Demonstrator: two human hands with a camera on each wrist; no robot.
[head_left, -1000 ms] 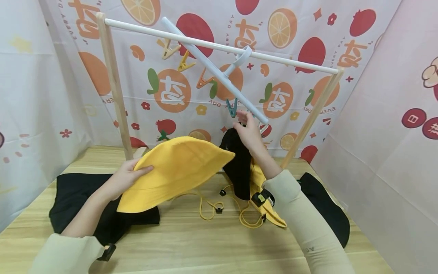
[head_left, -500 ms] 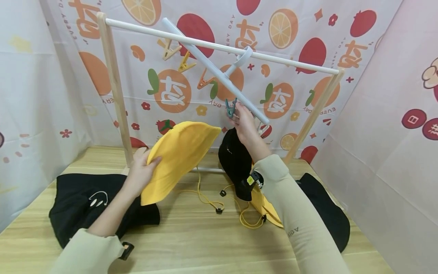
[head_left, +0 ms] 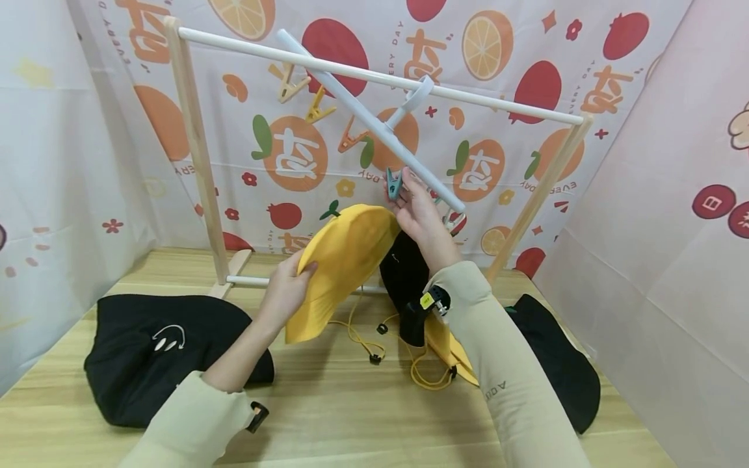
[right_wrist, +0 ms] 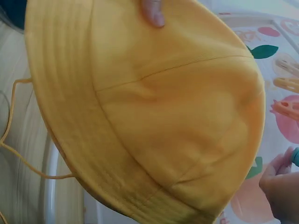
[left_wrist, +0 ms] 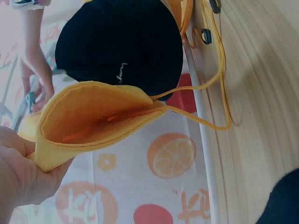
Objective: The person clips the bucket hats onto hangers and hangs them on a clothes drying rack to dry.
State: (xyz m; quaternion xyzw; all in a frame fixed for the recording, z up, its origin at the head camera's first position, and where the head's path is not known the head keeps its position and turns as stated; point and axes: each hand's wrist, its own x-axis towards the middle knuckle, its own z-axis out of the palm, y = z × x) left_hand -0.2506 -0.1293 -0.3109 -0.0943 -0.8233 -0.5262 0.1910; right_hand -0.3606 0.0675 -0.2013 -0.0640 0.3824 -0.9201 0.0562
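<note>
A yellow bucket hat with a green leaf tab and a yellow cord is held up by my left hand, which pinches its edge between thumb and fingers. My right hand grips a teal clothespin hanging from the pale blue hanger bar. The hat's far end comes close below that clothespin; whether they touch I cannot tell. In the left wrist view the hat's opening shows, folded narrow. Behind it hangs a black hat with small white lettering.
The hanger hooks over a white rod on a wooden-legged rack. Several other clothespins, such as a yellow one, hang along it. A black hat with a smile lies left on the table, another black hat right. A yellow hat is partly hidden behind my right sleeve.
My left hand has carried the yellow hat rightward, close beneath the teal clothespin. My right hand has risen slightly and taken hold of that clothespin, whose handles now look squeezed closer together.
</note>
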